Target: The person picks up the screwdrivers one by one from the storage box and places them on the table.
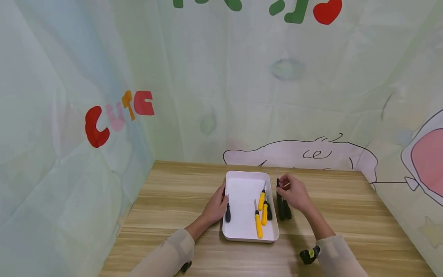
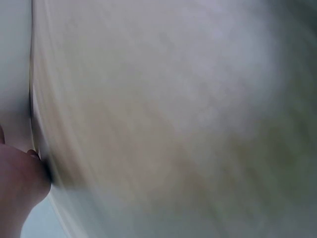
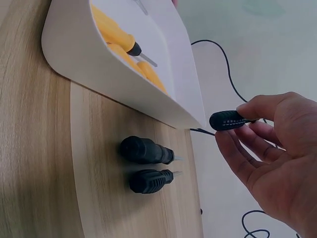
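A white tray [image 1: 242,196] lies on the table, its left rim held by my left hand [image 1: 217,204]. Inside, yellow-handled screwdrivers [image 1: 258,225] are on the right, with a black screwdriver [image 1: 269,212] beside them. Another black screwdriver [image 1: 228,214] lies along the left wall, near my left thumb. To the right of the tray, my right hand [image 1: 294,192] pinches a black-handled screwdriver [image 3: 229,120] between thumb and fingers, tip pointing away. Below it, two more black screwdrivers [image 3: 144,150] [image 3: 151,181] lie side by side on the table. The left wrist view is mostly blurred.
The wood-grain table [image 1: 166,200] ends at a printed cloth backdrop [image 1: 207,96] behind and at both sides. A dark cable [image 3: 225,64] shows beyond the tray in the right wrist view.
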`<action>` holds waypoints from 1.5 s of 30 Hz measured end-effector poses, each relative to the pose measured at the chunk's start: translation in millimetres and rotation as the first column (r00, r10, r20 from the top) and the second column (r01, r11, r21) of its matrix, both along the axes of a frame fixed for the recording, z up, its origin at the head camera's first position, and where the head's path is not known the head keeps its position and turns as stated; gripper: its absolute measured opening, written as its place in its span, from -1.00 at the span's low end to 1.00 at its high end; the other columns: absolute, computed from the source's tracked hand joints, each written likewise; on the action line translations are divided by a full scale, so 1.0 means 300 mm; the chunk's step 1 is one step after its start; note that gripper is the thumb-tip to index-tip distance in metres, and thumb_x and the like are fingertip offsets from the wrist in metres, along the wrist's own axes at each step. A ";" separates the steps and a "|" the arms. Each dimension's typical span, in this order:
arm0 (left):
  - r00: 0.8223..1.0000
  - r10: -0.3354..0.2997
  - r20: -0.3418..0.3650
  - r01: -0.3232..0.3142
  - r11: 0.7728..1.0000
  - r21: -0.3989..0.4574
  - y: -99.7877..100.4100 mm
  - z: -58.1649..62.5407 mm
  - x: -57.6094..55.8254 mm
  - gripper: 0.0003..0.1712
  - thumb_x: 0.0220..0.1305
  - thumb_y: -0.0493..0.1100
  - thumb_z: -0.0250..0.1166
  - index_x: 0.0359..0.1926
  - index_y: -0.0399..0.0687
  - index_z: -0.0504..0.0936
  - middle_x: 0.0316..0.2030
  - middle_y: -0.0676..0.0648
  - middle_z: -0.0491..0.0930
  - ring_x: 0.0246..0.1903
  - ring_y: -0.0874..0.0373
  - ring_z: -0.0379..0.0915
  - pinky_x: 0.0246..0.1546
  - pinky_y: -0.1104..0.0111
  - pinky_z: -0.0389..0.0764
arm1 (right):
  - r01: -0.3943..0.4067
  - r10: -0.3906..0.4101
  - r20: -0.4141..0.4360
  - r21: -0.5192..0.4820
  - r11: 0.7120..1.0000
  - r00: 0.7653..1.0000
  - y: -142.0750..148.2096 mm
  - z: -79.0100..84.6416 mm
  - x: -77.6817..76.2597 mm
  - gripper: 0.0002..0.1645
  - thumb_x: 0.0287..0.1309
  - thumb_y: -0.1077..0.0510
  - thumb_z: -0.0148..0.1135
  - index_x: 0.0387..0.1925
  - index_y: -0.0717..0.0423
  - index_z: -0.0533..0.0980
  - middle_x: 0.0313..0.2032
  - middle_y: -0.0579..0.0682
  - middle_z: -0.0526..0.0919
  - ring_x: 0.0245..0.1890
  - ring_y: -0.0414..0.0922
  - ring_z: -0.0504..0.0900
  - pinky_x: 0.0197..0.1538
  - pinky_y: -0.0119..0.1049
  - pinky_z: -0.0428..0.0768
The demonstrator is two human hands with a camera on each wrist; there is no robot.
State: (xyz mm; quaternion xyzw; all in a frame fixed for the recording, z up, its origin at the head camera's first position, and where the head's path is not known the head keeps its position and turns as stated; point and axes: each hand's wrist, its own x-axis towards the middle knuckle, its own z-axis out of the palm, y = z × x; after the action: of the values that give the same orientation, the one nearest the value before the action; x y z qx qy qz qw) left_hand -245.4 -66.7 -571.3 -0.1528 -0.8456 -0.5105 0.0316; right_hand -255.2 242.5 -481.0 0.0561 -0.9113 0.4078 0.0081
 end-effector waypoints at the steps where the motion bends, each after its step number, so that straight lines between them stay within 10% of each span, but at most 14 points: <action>1: 1.000 0.001 -0.003 -0.001 1.000 0.000 0.000 0.000 0.000 -0.36 0.63 -0.35 -0.03 0.61 -0.44 0.09 0.55 -0.42 0.21 0.54 -0.22 0.16 0.53 -0.05 0.22 | 0.001 -0.001 -0.003 -0.001 1.000 1.000 0.003 0.000 0.000 -0.69 0.34 0.31 0.37 0.04 0.27 0.49 -0.15 0.15 0.62 -0.15 0.06 0.66 -0.20 -0.18 0.75; 45: 1.000 -0.003 -0.001 0.003 1.000 0.010 -0.006 0.000 0.004 -0.35 0.63 -0.36 -0.04 0.60 -0.48 0.07 0.55 -0.44 0.19 0.54 -0.24 0.15 0.53 -0.06 0.21 | 0.066 -0.066 -0.028 0.011 0.998 0.997 0.133 -0.088 0.013 -0.73 0.28 0.35 0.38 -0.04 0.37 0.53 -0.25 0.13 0.63 -0.24 0.04 0.67 -0.33 -0.32 0.60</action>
State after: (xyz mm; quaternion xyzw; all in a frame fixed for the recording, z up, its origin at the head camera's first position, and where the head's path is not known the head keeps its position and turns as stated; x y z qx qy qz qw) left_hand -244.3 -68.3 -571.4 -0.1542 -0.8427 -0.5148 0.0320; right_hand -251.4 282.5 -507.3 0.0315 -0.9148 0.4013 0.0338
